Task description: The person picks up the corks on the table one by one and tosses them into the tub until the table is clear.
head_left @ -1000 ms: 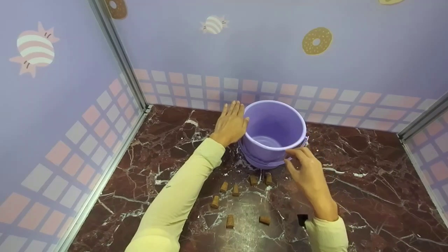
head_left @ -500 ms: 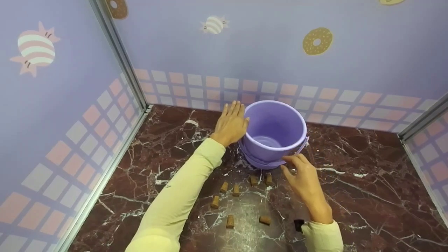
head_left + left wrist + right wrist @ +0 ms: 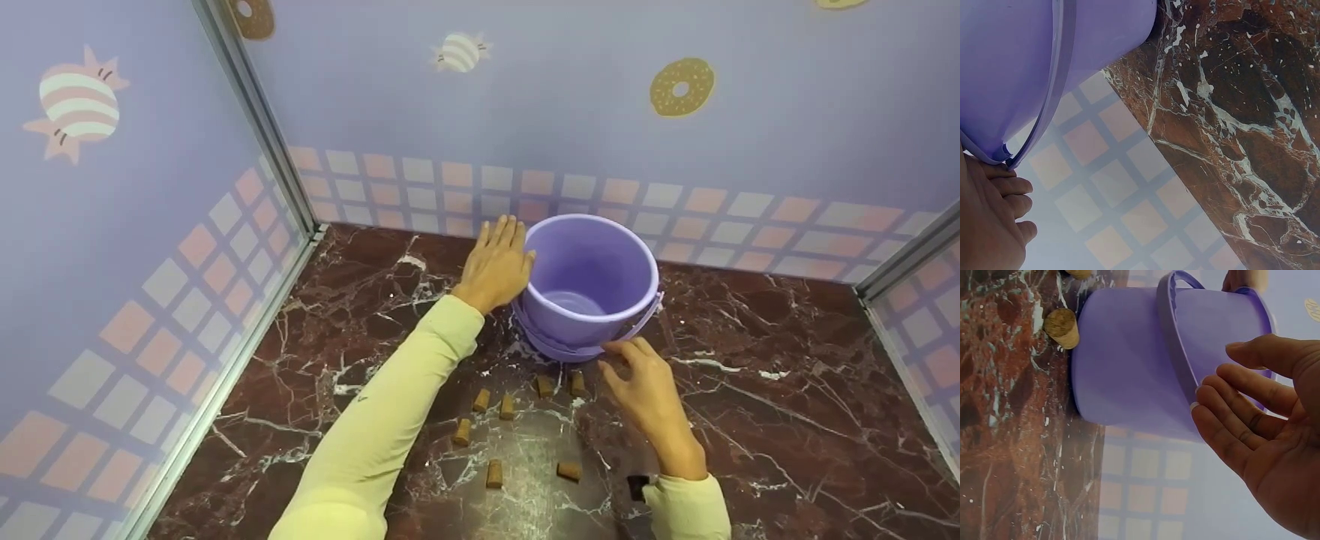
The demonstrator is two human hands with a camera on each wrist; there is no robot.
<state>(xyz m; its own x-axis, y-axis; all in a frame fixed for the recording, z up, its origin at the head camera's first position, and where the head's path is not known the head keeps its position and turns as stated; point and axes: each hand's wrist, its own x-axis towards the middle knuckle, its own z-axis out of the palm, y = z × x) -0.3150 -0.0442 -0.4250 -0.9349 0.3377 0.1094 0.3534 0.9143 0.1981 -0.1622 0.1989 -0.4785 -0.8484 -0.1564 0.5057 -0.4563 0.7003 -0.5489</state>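
A purple bucket (image 3: 559, 330) stands upright on the marble-patterned surface, its mouth facing up. Its purple handle (image 3: 641, 322) hangs low across the front. My left hand (image 3: 495, 266) rests against the left side of the rim with straight fingers; in the left wrist view its fingertips lie by the handle's joint. My right hand (image 3: 645, 386) is at the bucket's front right. In the right wrist view its relaxed fingers (image 3: 1213, 430) are at the handle's edge, apparently touching it, and the thumb stands apart. Nothing is pinched between them.
Several tapered cork stoppers lie in front of the bucket, among them one cork (image 3: 494, 474) near me and another cork (image 3: 577, 384) close to its base. A small black object (image 3: 638, 487) shows beside my right sleeve. A patterned wall (image 3: 570, 112) rises right behind the bucket.
My right hand has moved down from near the rim, toward me and slightly left, uncovering the right part of the handle. My left hand and the bucket have stayed in place.
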